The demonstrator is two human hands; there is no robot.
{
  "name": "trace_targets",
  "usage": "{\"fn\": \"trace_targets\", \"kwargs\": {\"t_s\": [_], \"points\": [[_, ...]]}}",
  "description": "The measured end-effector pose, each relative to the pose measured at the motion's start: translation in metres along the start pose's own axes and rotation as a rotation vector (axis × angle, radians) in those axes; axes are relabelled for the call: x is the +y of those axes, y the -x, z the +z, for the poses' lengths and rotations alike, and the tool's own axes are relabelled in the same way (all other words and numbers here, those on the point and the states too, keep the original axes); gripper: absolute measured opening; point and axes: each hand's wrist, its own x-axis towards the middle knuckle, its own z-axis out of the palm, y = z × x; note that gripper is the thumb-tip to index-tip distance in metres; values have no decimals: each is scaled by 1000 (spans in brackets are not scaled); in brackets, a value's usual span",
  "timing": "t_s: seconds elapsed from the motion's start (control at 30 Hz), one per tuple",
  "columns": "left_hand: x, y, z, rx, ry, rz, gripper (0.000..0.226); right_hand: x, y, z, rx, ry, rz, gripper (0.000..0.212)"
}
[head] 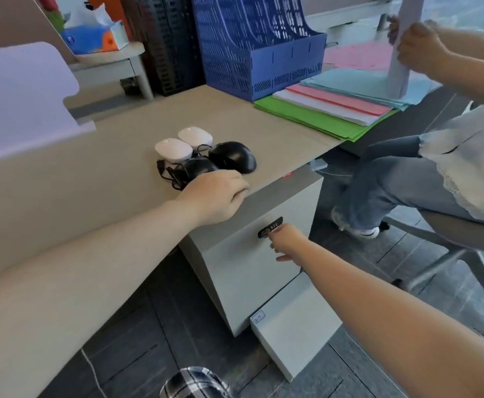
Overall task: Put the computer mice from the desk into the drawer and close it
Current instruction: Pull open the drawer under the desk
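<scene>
Two white mice (173, 149) (195, 135) and two black corded mice (232, 156) (199, 167) lie bunched on the beige desk (120, 182). My left hand (215, 196) rests knuckles up at the desk's front edge, its fingers curled over the edge, and it covers the near end of the closer black mouse. Below the desk stands a grey drawer cabinet (252, 271). My right hand (285, 239) pinches the black combination lock (269, 226) on the upper drawer front. The lower drawer (292, 326) sticks out a little.
A blue file rack (258, 50) and stacked coloured paper (335, 107) sit at the back right of the desk. Another person sits on a chair (450, 234) at the right, holding sheets. A white panel (19, 93) stands at the left, with a tissue box (91, 35) behind it.
</scene>
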Motion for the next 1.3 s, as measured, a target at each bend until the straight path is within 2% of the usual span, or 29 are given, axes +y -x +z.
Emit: {"fn": "trace_targets", "kwargs": {"t_s": [0.1,0.2,0.37,0.57,0.67,0.73,0.77,0.8,0.87,0.9,0.93,0.97,1.07,1.2,1.3], "points": [[-4,0,6,59,-17,22,44,0,-8,8,8,-176,98,15],[-5,-1,12,127,-64,50,41,-6,-9,10,20,-273,217,20],[-2,-5,16,215,-87,51,35,-11,-11,11,48,-216,293,31],[-3,-3,14,204,-80,61,42,-7,-3,4,32,-121,259,31],[-4,0,15,202,-77,76,41,6,15,-15,-13,-65,244,21],[-3,0,15,207,-99,84,40,13,28,-27,-14,109,203,17],[-4,-1,15,206,-108,78,40,15,33,-30,38,310,137,23],[-3,-1,15,200,-112,73,39,19,37,-33,139,544,28,32],[0,-2,14,176,-121,66,34,22,49,-34,378,882,-319,54],[1,-2,14,170,-128,68,33,21,54,-33,394,975,-495,59],[2,-2,13,168,-135,70,33,18,59,-33,339,1061,-616,58],[3,-1,12,166,-141,69,33,15,62,-32,248,1131,-662,56],[3,-2,9,134,-158,48,28,8,61,-36,60,1207,-510,49],[3,-2,9,125,-143,35,26,-4,67,-51,-21,1225,-397,51],[3,0,11,123,-124,15,23,-4,81,-60,-44,1250,-357,39]]}}
